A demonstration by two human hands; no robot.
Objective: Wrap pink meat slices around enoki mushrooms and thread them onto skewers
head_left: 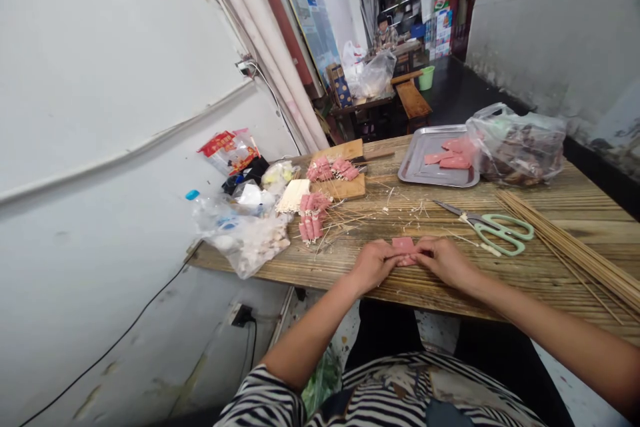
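My left hand [374, 264] and my right hand [445, 260] meet near the front edge of the wooden table [550, 267], both pinching a small pink meat slice [403, 245] between their fingertips. Finished pink meat skewers [311, 213] lie in a pile to the left. More skewered meat [333, 169] rests on a wooden cutting board [345, 187]. A steel tray [425, 160] at the back holds a few pink slices [450, 157]. Green-handled scissors [493, 227] lie just right of my hands. Long bamboo sticks [570, 247] stretch along the right side.
Plastic bags [240, 233] and a bottle crowd the table's left end by the white wall. A filled clear bag [520, 143] sits at the back right. Stick trimmings litter the tabletop. Another person [384, 32] sits at a far table in the back room.
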